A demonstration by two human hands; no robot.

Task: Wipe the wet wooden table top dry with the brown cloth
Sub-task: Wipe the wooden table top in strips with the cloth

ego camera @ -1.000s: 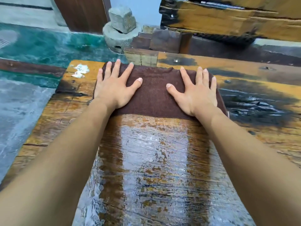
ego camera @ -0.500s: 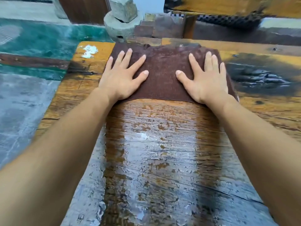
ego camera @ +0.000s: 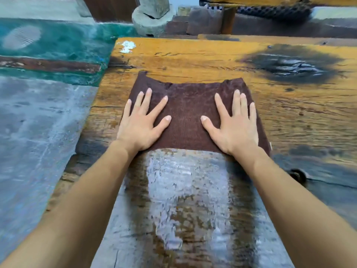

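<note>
The brown cloth lies spread flat on the wooden table top, about midway along it. My left hand presses flat on the cloth's left half with its fingers spread. My right hand presses flat on the right half in the same way. Neither hand curls around the fabric. Nearer to me than the cloth, a shiny wet strip runs down the wood between my forearms. The wood beyond the cloth looks matt and yellow.
A dark charred patch marks the table at the far right, and a white paint spot sits at its far left corner. A round stone block and wooden pieces stand behind. A wet green-and-grey floor lies left of the table edge. A dark bolt hole sits near my right forearm.
Both hands have dragged the cloth from the table's far edge back toward me. Bare yellow wood now shows beyond the cloth.
</note>
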